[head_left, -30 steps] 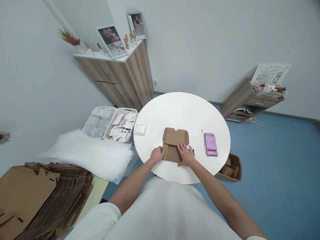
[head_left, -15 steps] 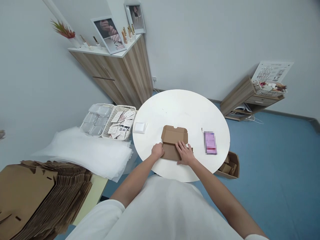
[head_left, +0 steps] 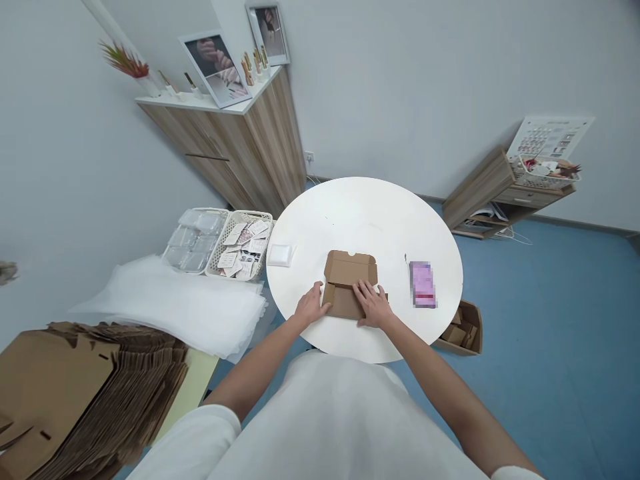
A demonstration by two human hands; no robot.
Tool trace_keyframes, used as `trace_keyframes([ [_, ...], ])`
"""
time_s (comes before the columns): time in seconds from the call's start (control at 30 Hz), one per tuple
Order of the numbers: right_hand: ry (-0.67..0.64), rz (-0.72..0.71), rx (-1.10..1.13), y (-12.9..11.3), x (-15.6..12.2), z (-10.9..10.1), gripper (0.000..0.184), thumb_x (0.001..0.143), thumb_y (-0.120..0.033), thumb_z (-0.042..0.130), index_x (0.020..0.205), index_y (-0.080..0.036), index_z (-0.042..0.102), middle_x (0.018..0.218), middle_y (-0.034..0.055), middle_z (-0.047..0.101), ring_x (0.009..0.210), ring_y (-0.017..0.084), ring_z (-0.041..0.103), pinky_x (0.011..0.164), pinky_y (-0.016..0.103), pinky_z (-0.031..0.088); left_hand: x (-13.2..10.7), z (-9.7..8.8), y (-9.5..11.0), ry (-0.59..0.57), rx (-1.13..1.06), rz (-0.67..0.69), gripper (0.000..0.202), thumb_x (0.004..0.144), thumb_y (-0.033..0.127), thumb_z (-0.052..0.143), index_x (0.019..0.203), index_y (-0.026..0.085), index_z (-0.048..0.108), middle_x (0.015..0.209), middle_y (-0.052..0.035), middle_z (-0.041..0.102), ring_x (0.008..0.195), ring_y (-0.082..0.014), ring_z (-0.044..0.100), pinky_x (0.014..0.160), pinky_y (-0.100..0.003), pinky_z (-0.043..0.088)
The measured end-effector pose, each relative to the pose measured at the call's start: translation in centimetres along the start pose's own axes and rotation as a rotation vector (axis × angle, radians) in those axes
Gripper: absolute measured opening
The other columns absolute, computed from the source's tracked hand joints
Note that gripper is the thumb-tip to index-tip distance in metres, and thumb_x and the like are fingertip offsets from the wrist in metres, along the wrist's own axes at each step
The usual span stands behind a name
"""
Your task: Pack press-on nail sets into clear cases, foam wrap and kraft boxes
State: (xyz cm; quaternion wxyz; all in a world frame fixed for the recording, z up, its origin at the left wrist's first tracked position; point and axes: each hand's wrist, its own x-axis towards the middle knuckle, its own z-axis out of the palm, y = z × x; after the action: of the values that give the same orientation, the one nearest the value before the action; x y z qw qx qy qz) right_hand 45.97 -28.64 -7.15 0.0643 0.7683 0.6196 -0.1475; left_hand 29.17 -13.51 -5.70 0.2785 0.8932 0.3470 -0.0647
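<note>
A brown cardboard box lies on the round white table, its lid panel spread flat on the far side. At the box's left end is my left hand, thumb and fingers apart, the thumb touching the folded-in side flap. My right hand rests with spread fingers over the box's right part, covering some of that end. Left of the box on the table lies a small white packet. A phone-like pink item, blurred by pixels, lies to the right.
White baskets hold clear packs and printed cards. White foam sheets and a stack of flat cardboard blanks lie at my left. An open carton with small boxes stands on the floor at right.
My left hand has opened from its closed grip at the box's left edge. A folded flap now shows at that end. My right hand stays almost in place on the box.
</note>
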Motion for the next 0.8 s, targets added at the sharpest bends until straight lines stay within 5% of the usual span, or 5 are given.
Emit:
trace_keyframes([
  [0.4, 0.003, 0.008, -0.005, -0.1, 0.1, 0.0, 0.112, 0.051, -0.058, 0.062, 0.136, -0.017, 0.002, 0.142, 0.0134, 0.008, 0.129, 0.032, 0.001, 0.098, 0.052, 0.01, 2.0, 0.7, 1.7, -0.108, 0.205, -0.018, 0.052, 0.078, 0.009, 0.035, 0.125, 0.024, 0.019, 0.107, -0.0099, 0.046, 0.081, -0.0204, 0.056, 0.067, -0.031, 0.041],
  [0.8, 0.018, 0.024, 0.003, 0.3, -0.1, -0.3, 0.11, 0.053, -0.05, 0.064, 0.136, -0.018, 0.0, 0.142, 0.0126, 0.009, 0.129, 0.031, 0.005, 0.098, 0.053, 0.009, 2.7, 0.2, 0.8, -0.2, 0.159, 0.171, 0.074, 0.077, 0.052, 0.04, 0.134, 0.027, 0.001, 0.106, -0.0095, 0.045, 0.087, -0.0245, 0.055, 0.072, -0.032, 0.04],
])
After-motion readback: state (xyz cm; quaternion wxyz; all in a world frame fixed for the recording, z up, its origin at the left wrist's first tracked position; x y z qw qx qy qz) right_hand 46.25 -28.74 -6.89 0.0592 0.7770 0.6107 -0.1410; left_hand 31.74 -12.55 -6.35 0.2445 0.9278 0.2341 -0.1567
